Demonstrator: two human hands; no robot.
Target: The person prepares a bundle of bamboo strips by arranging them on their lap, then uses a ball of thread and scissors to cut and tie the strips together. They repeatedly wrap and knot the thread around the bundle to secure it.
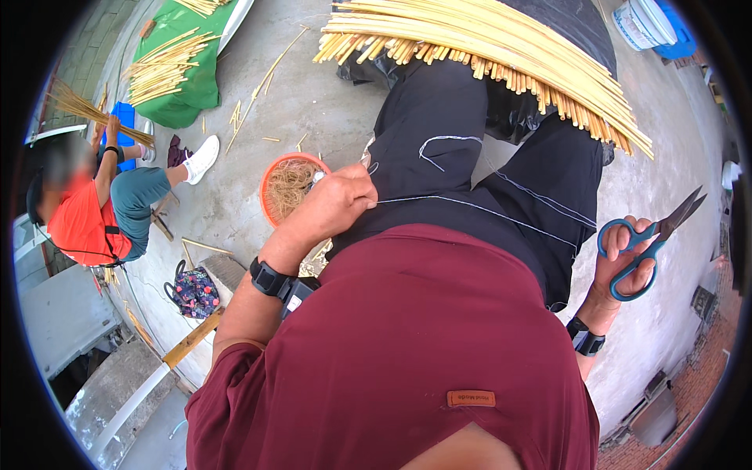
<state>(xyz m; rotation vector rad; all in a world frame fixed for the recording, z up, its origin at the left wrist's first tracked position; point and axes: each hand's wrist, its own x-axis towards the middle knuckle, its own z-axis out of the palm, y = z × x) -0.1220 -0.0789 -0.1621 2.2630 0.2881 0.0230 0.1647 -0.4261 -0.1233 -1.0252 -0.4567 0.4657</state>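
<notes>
"And there's the white thread [470, 205], stretched across the near edge of the lap [407, 178], just beyond the hem of the maroon shirt [407, 329]!"

"Who's got it?"

"The left hand [341, 197], finger and thumb pinched together on it at the lap's left edge. From there it runs almost straight towards the right edge."

"Any loose line?"

"Plenty! A curl on the left thigh, more strands slanting over the right."

"And the right hand [613, 270]?"

"Out past the lap's right edge, closed round the teal handles of the scissors [664, 230]. Blades a touch apart, tips clear of the thread."

"What's beyond the lap?"

"A broad row of yellow stalks [486, 47] over black plastic [364, 76], cut ends lined up along its near edge."

"And down on the floor [294, 94]?"

"An orange basket [264, 192] of tangled fibre [288, 182], just beside the left hand. Further left, a seated co-worker [90, 215] grips a stalk bunch [78, 106], near a green cloth [186, 106] with more stalks heaped on it."
</notes>
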